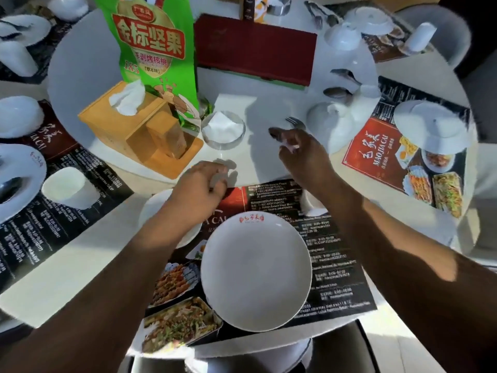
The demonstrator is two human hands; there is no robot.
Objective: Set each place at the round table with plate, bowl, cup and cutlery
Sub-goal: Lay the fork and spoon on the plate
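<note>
While the plate (255,273) sits square on the placemat (338,265) at the near edge of the counter, the bowl (153,208) lies just beyond it to the left, half under the left wrist. The left hand (199,187) hovers over the mat's far-left corner with its fingers curled — whether they grip anything, I cannot tell. A white shape, likely the cup (313,210), peeks out beneath the right forearm. Further in, the right hand (298,152) pinches a fork (294,122) by its handle above the turntable (80,71), tines pointing toward the counter's centre. Cutlery looks like the step in hand — best bring the fork back low, turn it parallel to the mat's right edge, and lay it beside the plate without clipping the cup.
</note>
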